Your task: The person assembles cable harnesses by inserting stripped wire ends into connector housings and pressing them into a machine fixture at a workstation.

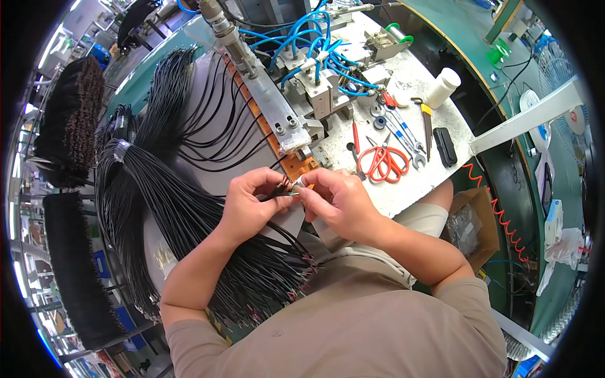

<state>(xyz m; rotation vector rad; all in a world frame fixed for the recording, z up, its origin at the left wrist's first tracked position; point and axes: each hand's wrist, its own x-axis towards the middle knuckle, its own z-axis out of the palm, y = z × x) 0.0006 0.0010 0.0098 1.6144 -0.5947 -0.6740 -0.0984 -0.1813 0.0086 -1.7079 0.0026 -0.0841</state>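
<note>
Between both grips (247, 203) (345, 198), thin wires (293, 194)

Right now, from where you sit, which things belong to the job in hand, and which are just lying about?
Seem part of the job:
- cable ends, at the fingertips of the left hand and right hand
- black cables
- orange rail, by the hands

Seem to be lying about, untouched:
- scissors
- wrenches
- white bottle
- black case

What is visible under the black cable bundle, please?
A grey surface shows around the black cable bundle; anything directly beneath the thickest strands is covered.
</note>
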